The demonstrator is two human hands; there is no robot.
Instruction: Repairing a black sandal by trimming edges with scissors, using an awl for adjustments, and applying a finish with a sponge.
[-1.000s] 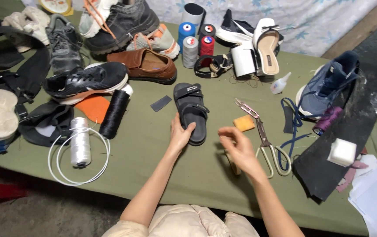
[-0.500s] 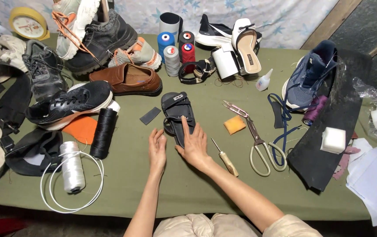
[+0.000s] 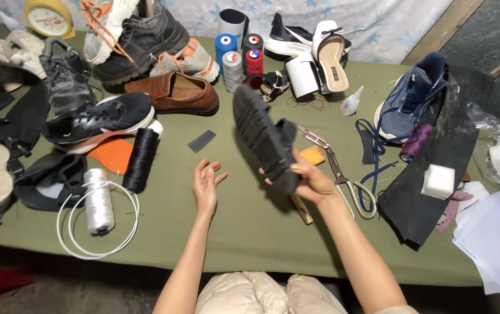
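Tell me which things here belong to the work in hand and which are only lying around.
In hand:
- black sandal, sole up, held by the right hand
- left hand, open and empty beside it

Lying about:
- scissors
- black thread spool
- white thread spool
- brown shoe
- blue sneaker
- glue bottle

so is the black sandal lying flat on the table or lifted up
Lifted and tilted: the right hand holds the black sandal above the cloth, ridged sole towards the camera.

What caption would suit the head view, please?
Right hand lifts a black ridged-sole sandal above a green cloth table; left hand open.
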